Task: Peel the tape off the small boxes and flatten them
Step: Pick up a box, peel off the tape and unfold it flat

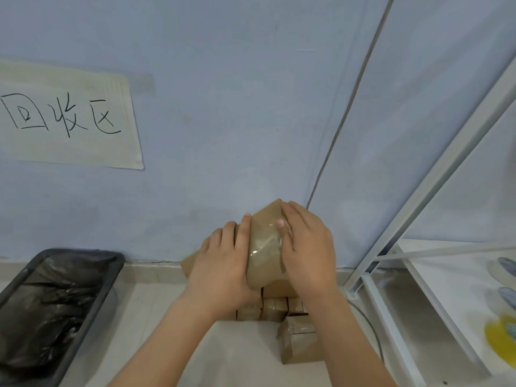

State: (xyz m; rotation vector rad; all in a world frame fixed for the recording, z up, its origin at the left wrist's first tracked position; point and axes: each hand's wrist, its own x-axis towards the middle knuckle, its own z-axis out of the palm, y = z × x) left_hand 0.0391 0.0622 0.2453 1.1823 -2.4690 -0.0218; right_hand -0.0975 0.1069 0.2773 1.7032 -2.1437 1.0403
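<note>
Brown cardboard fills the middle of my view — a small box (264, 247), tilted with one corner pointing up, held in the air in front of the pale blue wall (223, 107). Clear tape (265, 244) shines across its facing side. My left hand (223, 263) wraps the box from the left, fingers curled over its edge. My right hand (307, 247) covers the right side, fingers laid along the cardboard and a fingertip (280, 223) pressed on the tape; I cannot tell whether it has lifted any of it. Below, more taped boxes (268, 310) sit in a row on the floor, and one stands apart (300, 340) — nearer me. A black-lined bin (83, 275) is at left, a white rack (418, 219) at right, a handwritten paper sign (67, 118) on the wall.
</note>
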